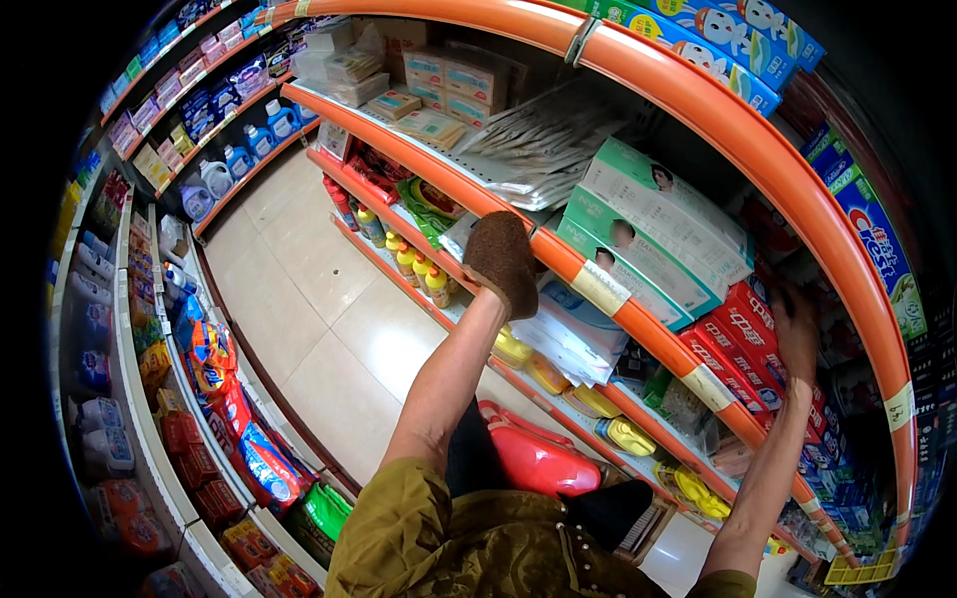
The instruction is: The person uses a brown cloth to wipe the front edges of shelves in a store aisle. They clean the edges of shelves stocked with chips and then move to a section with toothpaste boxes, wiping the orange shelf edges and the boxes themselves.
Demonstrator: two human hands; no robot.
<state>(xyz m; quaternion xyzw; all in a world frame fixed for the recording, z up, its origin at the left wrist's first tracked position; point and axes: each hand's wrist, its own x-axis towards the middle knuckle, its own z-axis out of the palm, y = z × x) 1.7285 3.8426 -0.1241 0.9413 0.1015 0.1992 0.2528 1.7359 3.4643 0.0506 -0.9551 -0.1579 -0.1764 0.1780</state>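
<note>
A brown fuzzy mitt or cloth covers my left hand, so its fingers are hidden. It rests at the orange front edge of a shelf, beside flat plastic packets and green-and-white boxes. My right hand reaches in over the same shelf farther right. Its fingers are extended in shadow against the far end of a stack of red cartons, and it does not seem to grip one.
A higher shelf's orange rail curves overhead, with blue boxes above it. Yellow bottles stand on lower shelves. Something red and glossy is near my legs. Across the tiled aisle, other shelves hold detergent bags and blue bottles.
</note>
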